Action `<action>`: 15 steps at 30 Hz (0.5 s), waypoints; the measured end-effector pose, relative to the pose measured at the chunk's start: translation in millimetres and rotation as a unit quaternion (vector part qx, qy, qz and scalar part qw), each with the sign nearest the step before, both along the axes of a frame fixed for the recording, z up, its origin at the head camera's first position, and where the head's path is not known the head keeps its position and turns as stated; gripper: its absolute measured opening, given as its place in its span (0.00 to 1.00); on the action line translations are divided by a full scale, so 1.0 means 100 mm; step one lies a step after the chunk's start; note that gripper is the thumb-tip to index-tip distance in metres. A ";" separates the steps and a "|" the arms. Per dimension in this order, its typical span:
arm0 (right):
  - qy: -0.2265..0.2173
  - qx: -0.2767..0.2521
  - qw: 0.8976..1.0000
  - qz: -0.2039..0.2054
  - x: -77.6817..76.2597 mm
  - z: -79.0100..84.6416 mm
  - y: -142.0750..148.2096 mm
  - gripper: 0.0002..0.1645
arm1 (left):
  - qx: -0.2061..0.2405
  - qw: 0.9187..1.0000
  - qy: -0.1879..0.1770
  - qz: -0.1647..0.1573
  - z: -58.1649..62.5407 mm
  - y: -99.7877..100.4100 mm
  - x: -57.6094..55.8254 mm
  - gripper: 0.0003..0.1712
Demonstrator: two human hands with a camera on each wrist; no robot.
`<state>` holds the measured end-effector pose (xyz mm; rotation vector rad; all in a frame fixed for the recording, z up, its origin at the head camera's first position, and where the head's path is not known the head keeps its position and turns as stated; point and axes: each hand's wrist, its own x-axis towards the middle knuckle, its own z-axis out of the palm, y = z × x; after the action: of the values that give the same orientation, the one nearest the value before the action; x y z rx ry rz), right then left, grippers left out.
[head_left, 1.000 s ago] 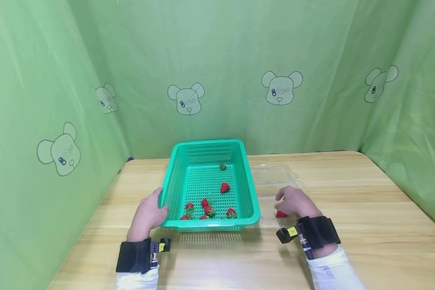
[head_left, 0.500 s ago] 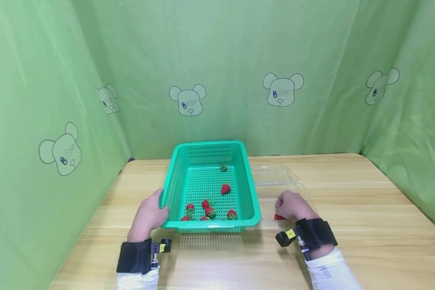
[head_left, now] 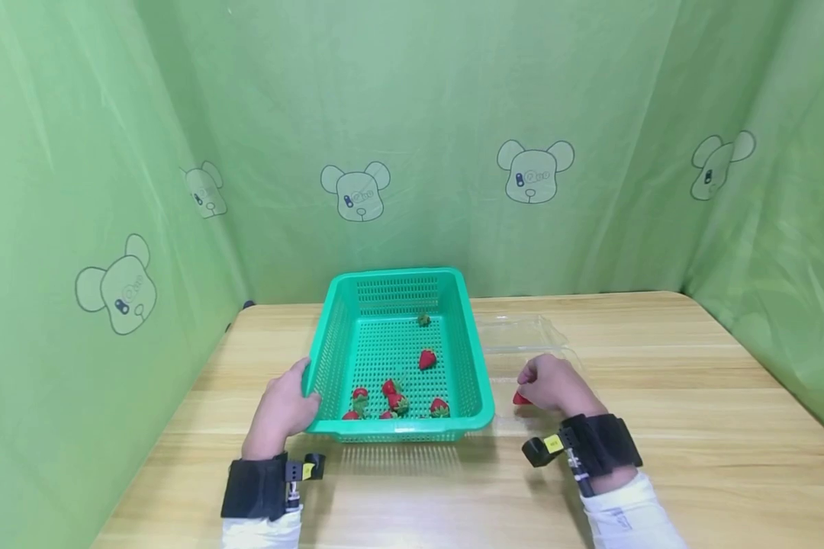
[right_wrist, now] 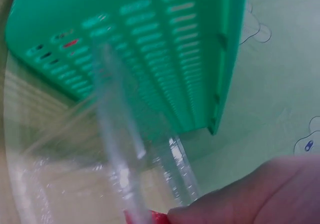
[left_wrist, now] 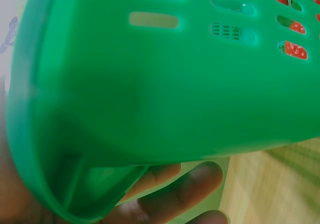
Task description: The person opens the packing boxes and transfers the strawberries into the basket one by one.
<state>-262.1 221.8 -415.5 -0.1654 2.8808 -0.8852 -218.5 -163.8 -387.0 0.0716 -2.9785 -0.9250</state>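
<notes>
My left hand (head_left: 284,404) grips the left rim of a green plastic basket (head_left: 398,426) near its front corner. From the left wrist camera, fingers (left_wrist: 200,179) show under the rim, outside the wall. Several red strawberries with green leaves lie in the basket, one strawberry (head_left: 427,358) nearer the middle and most others towards the front. To the basket's right, my right hand (head_left: 558,383) pinches a red strawberry (head_left: 521,399), mostly covered by the fingers, at a clear plastic box (head_left: 515,333). In the right wrist view, the thumb touches that strawberry (right_wrist: 159,217) beside the box's transparent wall.
A pale wooden table (head_left: 693,396) carries everything. Green curtains (head_left: 426,99) with printed bear heads enclose the back and both sides. The clear box stands close against the basket's right side, and its edges are hard to make out.
My right fingers, spread above the strawberry a second ago, have come together on it. The strawberry has since shifted slightly left and up in view. My left hand and the basket stay put.
</notes>
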 end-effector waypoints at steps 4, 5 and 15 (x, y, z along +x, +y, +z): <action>0.012 -0.009 1.000 -0.002 0.02 0.06 -0.02 0.07 | 0.001 1.000 -0.004 0.001 0.00 0.00 0.00 0.36; 0.014 -0.010 1.000 -0.003 0.03 0.08 -0.02 0.07 | 0.001 1.000 -0.004 0.002 0.00 0.00 0.00 0.36; 0.048 -0.015 0.999 -0.006 0.09 0.23 -0.08 0.06 | -0.003 1.000 -0.007 0.003 0.01 0.00 0.01 0.36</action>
<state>-252.9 214.0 -392.8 -0.1994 2.9615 -0.9486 -217.7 -163.4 -386.1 0.0885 -2.9923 -0.9191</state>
